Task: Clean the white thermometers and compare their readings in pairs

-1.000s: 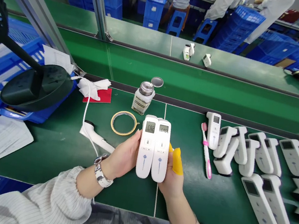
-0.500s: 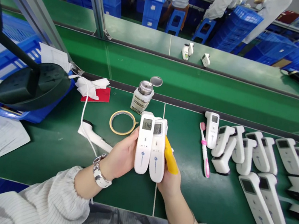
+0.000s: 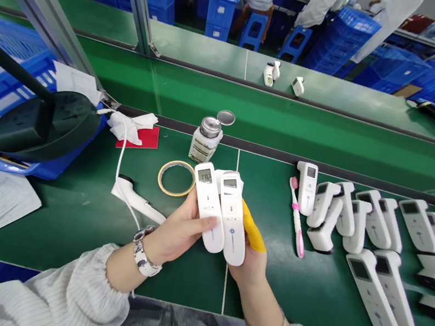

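My left hand (image 3: pixel 184 227) is closed around a white infrared thermometer (image 3: pixel 209 206), its thumb lying across the front below the buttons. In my right hand (image 3: pixel 250 255) is a second white infrared thermometer (image 3: pixel 232 218), held from behind and the side; a yellow cover wraps one finger. The two devices touch side by side above the bench, tilted, with their screens facing me. Both screens show dark characters. Behind them a white head part shows, mostly hidden. A tape roll (image 3: pixel 176 178) lies just beyond my left hand, near a white corded device (image 3: pixel 138 200).
A bottle with a raised metal lid (image 3: pixel 207 140) stands beyond my hands. To the right lie a pink toothbrush (image 3: pixel 297 218) and several white thermometers (image 3: pixel 375 301). A dark fan base (image 3: pixel 46 123) and papers (image 3: pixel 5 211) occupy the left. People sit across the far bench.
Both thermometers have tilted, their tops leaning left and lower ends shifting right. My left thumb has come onto the front of the left one.
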Available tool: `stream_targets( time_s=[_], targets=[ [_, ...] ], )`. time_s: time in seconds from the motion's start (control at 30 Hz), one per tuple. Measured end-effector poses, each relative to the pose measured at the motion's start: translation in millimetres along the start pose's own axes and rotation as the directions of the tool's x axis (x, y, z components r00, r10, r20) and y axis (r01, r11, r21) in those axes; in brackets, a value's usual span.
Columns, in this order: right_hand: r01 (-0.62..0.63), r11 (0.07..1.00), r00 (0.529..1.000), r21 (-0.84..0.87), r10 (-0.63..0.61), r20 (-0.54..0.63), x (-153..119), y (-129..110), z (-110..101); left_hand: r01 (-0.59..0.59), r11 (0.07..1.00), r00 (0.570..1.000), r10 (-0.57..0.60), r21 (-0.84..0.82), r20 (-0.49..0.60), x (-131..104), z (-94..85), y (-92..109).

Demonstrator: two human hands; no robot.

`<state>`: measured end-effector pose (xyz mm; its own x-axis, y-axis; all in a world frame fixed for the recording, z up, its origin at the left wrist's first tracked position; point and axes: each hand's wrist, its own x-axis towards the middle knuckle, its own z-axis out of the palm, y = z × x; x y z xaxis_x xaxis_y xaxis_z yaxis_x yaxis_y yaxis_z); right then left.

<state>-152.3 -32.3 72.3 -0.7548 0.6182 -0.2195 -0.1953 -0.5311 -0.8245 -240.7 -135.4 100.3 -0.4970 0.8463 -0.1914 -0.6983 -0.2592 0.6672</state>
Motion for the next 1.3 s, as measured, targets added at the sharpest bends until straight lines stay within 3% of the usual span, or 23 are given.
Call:
stream_targets(
  time_s=[0.27, 0.4, 0.5, 0.63, 0.73, 0.83, 1.07, 1.3],
  targets=[
    [-0.017, 0.999, 0.995, -0.046, 0.012, -0.095, 2, 4, -6, -0.089, 0.991, 0.993, 0.081, 0.095, 0.089, 0, -2.0, -2],
    [0.028, 0.999, 1.0, -0.036, -0.027, 0.016, 0, 3, -3, -0.122, 0.979, 0.991, 0.11, 0.162, 0.081, 0, -2.0, -3],
    [0.081, 0.995, 0.988, -0.063, -0.072, 0.135, -3, 2, 1, -0.113, 0.959, 0.993, 0.115, 0.26, 0.008, -1, -2.5, -8],
    [0.218, 0.943, 0.962, -0.254, -0.164, 0.216, -6, 2, 3, -0.157, 0.901, 0.983, 0.18, 0.404, -0.021, -3, -2.2, -14],
    [0.284, 0.877, 0.954, -0.387, -0.22, 0.202, -5, 3, -2, -0.174, 0.873, 0.978, 0.208, 0.455, -0.026, -5, -3.0, -16],
    [0.297, 0.855, 0.954, -0.426, -0.245, 0.173, -4, 5, -6, -0.134, 0.901, 0.982, 0.178, 0.413, -0.069, -5, -6.0, -17],
    [0.258, 0.914, 0.956, -0.312, -0.195, 0.219, -4, 2, -3, -0.083, 0.973, 0.992, 0.101, 0.214, -0.075, 1, -8.7, -13],
    [0.183, 0.938, 0.978, -0.295, -0.142, 0.155, -6, -2, -1, -0.077, 0.982, 0.994, 0.089, 0.171, -0.062, 1, -3.1, -9]
  ],
)
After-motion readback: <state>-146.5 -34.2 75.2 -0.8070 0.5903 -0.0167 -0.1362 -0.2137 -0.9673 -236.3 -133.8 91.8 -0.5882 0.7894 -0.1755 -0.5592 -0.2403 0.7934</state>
